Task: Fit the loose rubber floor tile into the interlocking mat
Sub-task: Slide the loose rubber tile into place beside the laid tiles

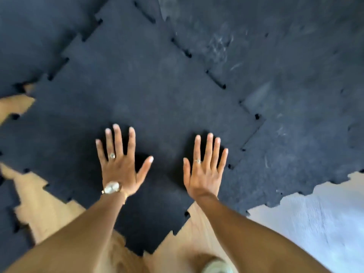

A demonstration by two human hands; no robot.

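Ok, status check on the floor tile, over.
Left hand and right hand open, flat on loose tile. Gaps show along seam to mat. Nothing in the way.

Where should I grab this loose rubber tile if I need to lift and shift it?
Take the tile by its near toothed edge, coming from your side: that corner overhangs bare wood floor, so fingers should slip under. The far edges butt against the mat.
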